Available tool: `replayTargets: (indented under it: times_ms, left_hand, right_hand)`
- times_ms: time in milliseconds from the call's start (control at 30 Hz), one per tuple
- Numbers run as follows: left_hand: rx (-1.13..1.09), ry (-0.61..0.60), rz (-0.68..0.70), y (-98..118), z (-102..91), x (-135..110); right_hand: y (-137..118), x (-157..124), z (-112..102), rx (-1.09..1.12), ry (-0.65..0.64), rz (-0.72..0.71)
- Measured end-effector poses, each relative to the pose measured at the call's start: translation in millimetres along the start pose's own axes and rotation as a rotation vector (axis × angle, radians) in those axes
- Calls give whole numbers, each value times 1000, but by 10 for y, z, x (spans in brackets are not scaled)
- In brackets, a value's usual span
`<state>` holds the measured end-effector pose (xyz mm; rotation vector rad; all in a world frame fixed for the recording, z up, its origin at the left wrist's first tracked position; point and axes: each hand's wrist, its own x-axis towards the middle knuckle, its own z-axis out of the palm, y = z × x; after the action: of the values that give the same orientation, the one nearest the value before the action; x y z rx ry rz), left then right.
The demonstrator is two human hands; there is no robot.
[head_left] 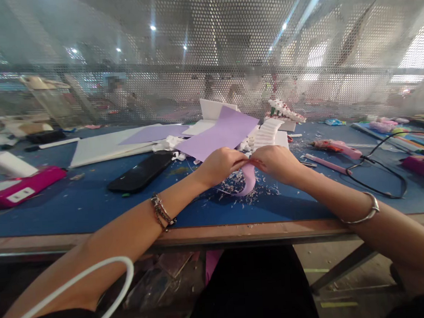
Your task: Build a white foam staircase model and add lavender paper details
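My left hand (220, 165) and my right hand (277, 163) meet over the middle of the blue table (92, 206). Both are closed in a pinch on the top end of a pale pink strip (249, 179) that curls down between them to the table. Small white and pink scraps (232, 189) lie scattered under the strip. Just behind my hands lies a lilac sheet (221, 133), and a white ridged foam piece (268, 133) stands beside it.
A black phone (142, 171) lies left of my hands. A pink device (18, 188) sits at far left, white boards (102, 147) behind. A pink glue gun (332, 145), a pink knife (324, 163) and a black cable (383, 176) are at right. Perforated mesh (205, 57) walls the back.
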<state>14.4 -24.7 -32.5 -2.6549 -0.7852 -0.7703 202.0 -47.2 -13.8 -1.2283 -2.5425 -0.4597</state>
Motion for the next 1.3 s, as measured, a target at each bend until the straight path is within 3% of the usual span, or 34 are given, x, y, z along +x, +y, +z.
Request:
replayTargets:
  times_ms: [400,533,767,967,1167,1300]
  left_hand:
    - [-91,47,-22,35,-29,5]
    - [-134,50,-96,54,-41,8]
    - [-482,64,-338,102,-48,22]
    - [-852,-73,-437,90,13,27]
    - [-1060,-158,-511,128,-6,34]
    - [-1046,-145,-591,194,-21,37]
  right_hand:
    - [-6,-8,-14,11,-7,9]
    - [-16,-5,-28,3,-10,17]
    - [-32,-29,-46,37,47,71]
    - [7,-26,-5,108,101,81]
    - [13,-21,23,164,137,66]
    - [-4,-21,39,243,179,70]
